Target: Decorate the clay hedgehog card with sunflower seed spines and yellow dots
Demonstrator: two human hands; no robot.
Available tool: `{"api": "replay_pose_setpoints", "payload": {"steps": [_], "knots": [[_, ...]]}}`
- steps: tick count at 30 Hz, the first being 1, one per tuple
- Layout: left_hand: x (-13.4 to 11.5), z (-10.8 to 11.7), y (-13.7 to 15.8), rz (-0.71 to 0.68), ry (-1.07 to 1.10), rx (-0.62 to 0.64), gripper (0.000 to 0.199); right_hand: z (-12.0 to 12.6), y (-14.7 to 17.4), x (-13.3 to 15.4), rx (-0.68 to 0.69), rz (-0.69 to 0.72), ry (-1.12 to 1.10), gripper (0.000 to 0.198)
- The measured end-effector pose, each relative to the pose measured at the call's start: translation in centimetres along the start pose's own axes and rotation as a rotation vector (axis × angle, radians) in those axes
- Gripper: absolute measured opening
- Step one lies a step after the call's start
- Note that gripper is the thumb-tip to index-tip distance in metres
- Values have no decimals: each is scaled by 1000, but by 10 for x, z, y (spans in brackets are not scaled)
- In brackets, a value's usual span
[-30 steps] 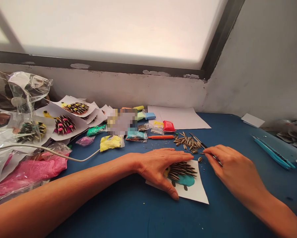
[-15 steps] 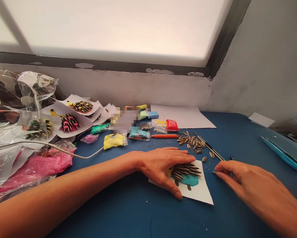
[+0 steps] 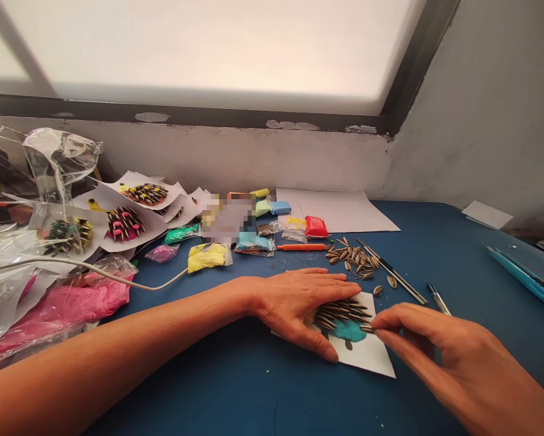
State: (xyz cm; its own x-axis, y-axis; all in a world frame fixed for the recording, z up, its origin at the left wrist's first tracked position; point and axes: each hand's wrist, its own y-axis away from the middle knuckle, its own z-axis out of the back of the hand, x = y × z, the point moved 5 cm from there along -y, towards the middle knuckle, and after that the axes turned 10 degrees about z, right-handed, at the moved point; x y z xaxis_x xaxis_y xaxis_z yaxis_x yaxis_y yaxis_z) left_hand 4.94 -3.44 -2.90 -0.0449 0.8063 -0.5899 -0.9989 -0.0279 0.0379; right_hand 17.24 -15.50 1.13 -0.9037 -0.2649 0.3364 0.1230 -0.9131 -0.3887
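Between the thumb and index finger of the right hand (image 3: 448, 351), I see one striped seed (image 3: 367, 328) pinched, its tip at the edge of a teal patch of clay (image 3: 350, 330); I can't tell whether the two touch. Just left of those fingers, rows of seeds (image 3: 342, 311) stand slanted in the clay like spines, and a dark oval (image 3: 348, 345) sits below its edge. All of this lies on a white card (image 3: 374, 362). I have the left hand (image 3: 299, 309) laid over the card's left part, fingers extended and thumb spread, grasping nothing that I can make out.

Beyond the right fingertips, two loose seeds (image 3: 392, 281) lie near a small heap of seeds (image 3: 353, 261), with a slim metal tool (image 3: 403, 281) beside it. Just behind the right hand, I see a pen-like tool (image 3: 439, 299); well to its right lies a blue cutter (image 3: 526, 281). Farther out from the left fingers, an orange stick (image 3: 301, 247), a red packet (image 3: 316, 226) and a yellow packet (image 3: 207, 257) rest on the blue table (image 3: 235, 375). Well left of both hands, I see seed-spined hedgehog cards (image 3: 150, 236) piled up.
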Motion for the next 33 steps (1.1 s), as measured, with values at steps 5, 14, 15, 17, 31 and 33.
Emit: {"api": "replay_pose_setpoints", "payload": {"steps": [5,14,15,17,31,33], "knots": [[0,0,-1,2,-2,2,95,-6,3,0,-2,41,97,28],[0,1,-1,-11,-3,-5,95,-12,1,3,-46,101,183,22],[0,1,-1,-13,-2,-6,95,-12,0,4,-44,113,191,21],[-1,1,-1,-20,-2,-8,95,-12,0,5,-45,126,209,20],[-1,1,-2,-26,-27,-16,95,-24,1,4,73,233,336,26],[-2,1,-2,-24,-33,-15,95,-26,1,5,82,252,358,25]]}}
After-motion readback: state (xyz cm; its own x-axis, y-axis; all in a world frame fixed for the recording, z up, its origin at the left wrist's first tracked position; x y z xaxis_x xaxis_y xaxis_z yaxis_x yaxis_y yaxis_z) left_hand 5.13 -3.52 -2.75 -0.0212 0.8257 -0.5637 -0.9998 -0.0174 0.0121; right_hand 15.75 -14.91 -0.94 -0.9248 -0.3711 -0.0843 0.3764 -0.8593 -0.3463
